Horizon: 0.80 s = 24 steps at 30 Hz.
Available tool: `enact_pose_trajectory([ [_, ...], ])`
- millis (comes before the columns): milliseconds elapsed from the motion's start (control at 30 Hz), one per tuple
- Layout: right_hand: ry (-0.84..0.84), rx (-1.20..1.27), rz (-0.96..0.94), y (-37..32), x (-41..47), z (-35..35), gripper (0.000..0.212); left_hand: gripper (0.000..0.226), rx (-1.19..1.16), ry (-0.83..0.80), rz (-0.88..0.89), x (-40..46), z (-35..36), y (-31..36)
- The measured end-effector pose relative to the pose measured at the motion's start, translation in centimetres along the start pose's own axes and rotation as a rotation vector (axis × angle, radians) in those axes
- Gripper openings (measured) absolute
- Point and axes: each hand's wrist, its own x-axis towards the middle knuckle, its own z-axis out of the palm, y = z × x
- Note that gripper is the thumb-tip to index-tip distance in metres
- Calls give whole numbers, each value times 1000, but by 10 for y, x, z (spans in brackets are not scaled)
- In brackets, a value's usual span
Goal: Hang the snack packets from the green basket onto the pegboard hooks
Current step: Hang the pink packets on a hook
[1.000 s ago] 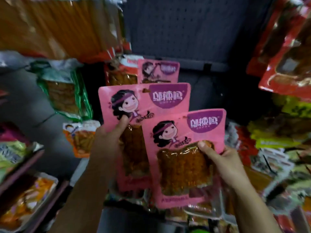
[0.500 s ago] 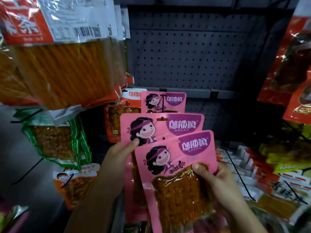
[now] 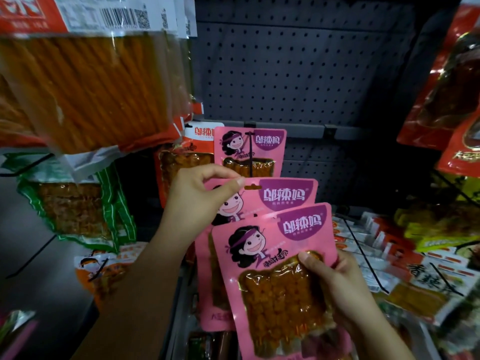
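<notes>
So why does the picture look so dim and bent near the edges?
Head view: dim light, the grey pegboard dark; wide-angle lens bows the edges; glare glints on the clear orange-stick bag; the pink snack packet in the right hand is sharp, corners smeared.

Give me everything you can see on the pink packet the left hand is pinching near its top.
The pink packet is glossy plastic with a cartoon face, a purple logo patch and a slot-shaped hang hole near its top edge. It is upright, slightly tilted, just below the packet already on the hook, and not yet hung. The left hand pinches its top left corner. The front packet, held by the right hand, overlaps its lower part.
</notes>
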Motion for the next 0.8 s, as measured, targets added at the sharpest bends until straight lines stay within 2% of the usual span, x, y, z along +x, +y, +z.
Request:
enact_pose_trajectory([
  [133,20,-4,11,3,4,0,24,6,10,30,-4,0,3,-1],
  [267,-2,6,-9,1,5,4,33,8,-6,62,0,2,-3,-5],
  [433,31,36,-34,3,4,5,21,8,-14,34,1,9,2,-3],
  [733,73,10,-6,7,14,0,22,8,-69,37,-48,19,13,-21],
  [800,88,0,8,9,21,1,25,17,-100,64,-68,23,12,-28],
])
